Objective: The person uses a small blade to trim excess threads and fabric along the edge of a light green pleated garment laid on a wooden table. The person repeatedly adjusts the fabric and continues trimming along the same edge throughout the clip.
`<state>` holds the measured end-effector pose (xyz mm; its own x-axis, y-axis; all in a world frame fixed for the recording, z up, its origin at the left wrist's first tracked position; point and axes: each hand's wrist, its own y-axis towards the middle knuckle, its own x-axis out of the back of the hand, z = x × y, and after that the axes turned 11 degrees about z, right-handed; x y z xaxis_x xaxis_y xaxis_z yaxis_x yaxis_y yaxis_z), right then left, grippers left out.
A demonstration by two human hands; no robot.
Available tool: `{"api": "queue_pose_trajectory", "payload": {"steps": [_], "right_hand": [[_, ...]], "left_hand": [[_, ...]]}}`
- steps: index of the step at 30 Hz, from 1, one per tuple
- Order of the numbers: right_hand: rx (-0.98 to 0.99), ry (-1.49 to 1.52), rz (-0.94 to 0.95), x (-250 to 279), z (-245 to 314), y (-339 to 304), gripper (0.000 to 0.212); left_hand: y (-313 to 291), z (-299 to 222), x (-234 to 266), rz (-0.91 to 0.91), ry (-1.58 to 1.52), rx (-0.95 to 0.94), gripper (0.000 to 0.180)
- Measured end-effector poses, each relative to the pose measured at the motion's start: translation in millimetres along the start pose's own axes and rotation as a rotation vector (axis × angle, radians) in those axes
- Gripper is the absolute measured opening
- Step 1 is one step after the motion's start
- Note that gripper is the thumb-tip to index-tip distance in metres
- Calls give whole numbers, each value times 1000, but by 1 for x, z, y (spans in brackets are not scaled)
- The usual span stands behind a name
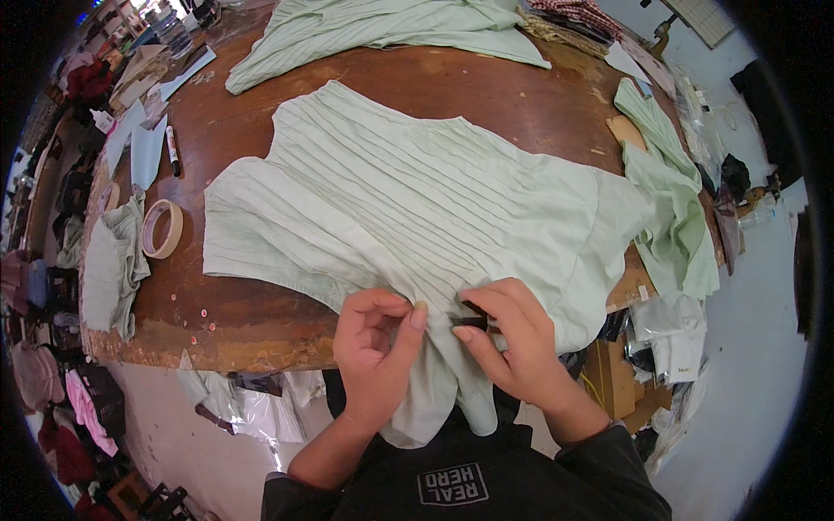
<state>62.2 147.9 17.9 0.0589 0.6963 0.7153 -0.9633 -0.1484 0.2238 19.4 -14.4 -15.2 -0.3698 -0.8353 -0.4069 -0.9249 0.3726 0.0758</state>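
Observation:
A pale green garment (391, 182) with rows of narrow pleats lies spread over the brown wooden table (217, 130). Its near part hangs over the table's front edge toward my lap. At that edge my left hand (375, 343) pinches a fold of the garment between thumb and fingers. Just to the right, my right hand (512, 339) is closed close to the same fold, thumb and forefinger near each other. Something small and dark shows between those fingers; its kind is hidden by the hand.
A tape roll (162, 229), a marker pen (173, 151) and folded grey-green cloth (115, 265) lie at left. Several small reddish discs (204, 313) are scattered near the front edge. More pale green cloth lies at the back (382, 35) and right (682, 208); folded checked fabrics (578, 22) sit behind.

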Motion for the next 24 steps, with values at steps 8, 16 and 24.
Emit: {"api": "queue_pose_trajectory", "payload": {"steps": [8, 16, 24], "right_hand": [[96, -71, -84, 0, 3, 9, 39], [155, -144, -111, -2, -1, 12, 31], [168, -128, -117, -6, -3, 13, 30]], "left_hand": [[0, 0, 2, 10, -49, 5, 25], [2, -4, 0, 15, -25, 21, 24], [5, -4, 2, 2, -107, 121, 26]]}}
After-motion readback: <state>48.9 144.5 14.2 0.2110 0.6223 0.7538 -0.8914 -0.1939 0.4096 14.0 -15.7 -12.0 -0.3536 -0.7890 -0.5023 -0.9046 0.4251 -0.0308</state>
